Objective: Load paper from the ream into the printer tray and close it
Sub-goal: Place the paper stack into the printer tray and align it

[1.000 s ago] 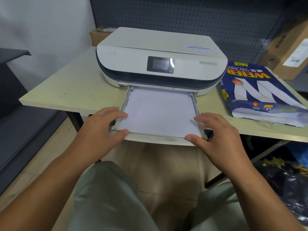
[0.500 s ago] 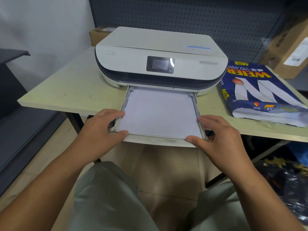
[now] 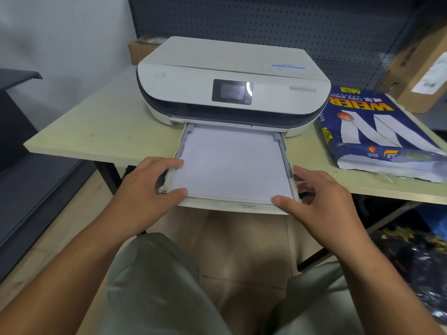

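Now, tray (image 3: 217, 206): sticking out of printer (image 3: 232, 76), paper (image 3: 229, 163) lying inside.
Left hand (image 3: 147, 189): gripping tray's left corner.
Right hand (image 3: 321, 199): gripping right corner.
Ream (image 3: 377, 131): lying on desk (image 3: 96, 126).

the right hand (image 3: 321, 201) has shifted slightly toward the tray's (image 3: 232, 206) right front corner, its fingers (image 3: 307, 172) now close beside the right rail where a second ago they were spread over the paper's (image 3: 229, 165) edge; the left hand (image 3: 147, 187) has perhaps crept a touch forward along the left rail, thumb on the front corner
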Tool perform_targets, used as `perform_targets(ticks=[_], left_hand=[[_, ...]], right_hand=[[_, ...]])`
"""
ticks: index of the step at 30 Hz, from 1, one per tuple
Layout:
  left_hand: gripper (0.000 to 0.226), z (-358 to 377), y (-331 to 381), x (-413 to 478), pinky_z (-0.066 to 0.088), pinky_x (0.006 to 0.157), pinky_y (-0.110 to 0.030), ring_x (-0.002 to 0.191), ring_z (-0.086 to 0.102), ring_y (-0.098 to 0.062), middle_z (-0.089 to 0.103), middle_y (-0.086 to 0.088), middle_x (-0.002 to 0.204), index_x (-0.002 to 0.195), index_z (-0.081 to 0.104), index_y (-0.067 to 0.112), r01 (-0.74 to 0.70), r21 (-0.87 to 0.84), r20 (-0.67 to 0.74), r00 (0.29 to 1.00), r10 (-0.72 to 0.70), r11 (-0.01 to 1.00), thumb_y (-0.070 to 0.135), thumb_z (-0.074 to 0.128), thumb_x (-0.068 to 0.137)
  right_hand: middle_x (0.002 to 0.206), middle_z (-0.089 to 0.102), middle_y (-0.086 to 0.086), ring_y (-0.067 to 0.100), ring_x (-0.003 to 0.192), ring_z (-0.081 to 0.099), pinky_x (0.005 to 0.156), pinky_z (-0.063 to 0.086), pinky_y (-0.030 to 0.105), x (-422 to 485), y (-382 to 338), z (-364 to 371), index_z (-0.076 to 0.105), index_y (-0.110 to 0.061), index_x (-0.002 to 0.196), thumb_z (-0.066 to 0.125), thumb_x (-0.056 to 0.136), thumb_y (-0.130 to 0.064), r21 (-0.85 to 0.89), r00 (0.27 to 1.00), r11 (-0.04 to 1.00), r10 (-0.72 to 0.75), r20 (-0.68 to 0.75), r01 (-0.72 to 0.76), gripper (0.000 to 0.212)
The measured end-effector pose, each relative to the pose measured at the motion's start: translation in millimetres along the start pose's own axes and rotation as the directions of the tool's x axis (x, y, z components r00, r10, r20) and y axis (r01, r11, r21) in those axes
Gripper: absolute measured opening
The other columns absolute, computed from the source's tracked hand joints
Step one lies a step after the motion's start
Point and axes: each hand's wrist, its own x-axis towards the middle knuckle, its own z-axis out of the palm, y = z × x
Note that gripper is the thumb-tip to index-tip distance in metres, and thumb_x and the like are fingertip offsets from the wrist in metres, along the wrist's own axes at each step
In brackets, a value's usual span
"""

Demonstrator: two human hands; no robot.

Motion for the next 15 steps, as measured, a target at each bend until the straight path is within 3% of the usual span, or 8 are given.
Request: perform_targets(ticks=[4,9,13,15], left_hand=[[0.049,1.2,1.0,1.1,0.037,0.071,-0.009,0.094,0.049,0.007,0.049,0.016,0.131,0.133,0.057,0.036,-0.004,0.011,-0.019,1.0,0.004,1.0,0.031,0.072,0.086],[0.049,1.1,-0.5,2.8,0.036,0.071,-0.009,0.093,0.05,0.007,0.05,0.015,0.128,0.13,0.059,0.036,-0.012,0.04,-0.023,1.0,0.012,0.999,0.033,0.074,0.084],[0.052,1.1,0.8,3.4,0.04,0.075,-0.02,0.094,0.052,-0.006,0.051,0.014,0.13,0.133,0.058,0.033,0.001,0.053,-0.028,1.0,0.001,0.999,0.033,0.074,0.084],[0.054,1.2,1.5,3.4,0.039,0.074,-0.019,0.1,0.05,-0.009,0.049,0.014,0.131,0.136,0.056,0.032,0.004,0.062,-0.029,1.0,-0.002,0.998,0.033,0.074,0.084]], right_hand=[[0.126,0.062,-0.003,0.01,0.092,0.061,0.069,0.042,0.013,1.8,-2.5,-0.6,0.052,-0.023,0.144,0.08,0.074,-0.048,-0.01,1.0,1.0,0.006,0.01,-0.006,0.079],[0.128,0.062,0.0,0.011,0.09,0.061,0.078,0.045,0.025,4.3,-7.3,-2.9,0.05,-0.023,0.145,0.079,0.075,-0.05,-0.057,1.0,0.998,0.011,0.014,-0.011,0.081],[0.127,0.063,0.001,0.013,0.092,0.062,0.08,0.048,0.028,2.1,-8.4,-3.0,0.052,-0.022,0.144,0.078,0.076,-0.051,-0.079,1.0,0.997,-0.001,0.014,0.002,0.078],[0.126,0.062,0.001,0.014,0.092,0.063,0.08,0.049,0.028,1.4,-8.0,-3.1,0.052,-0.022,0.143,0.078,0.076,-0.05,-0.07,1.0,0.998,0.001,0.016,0.0,0.077]])
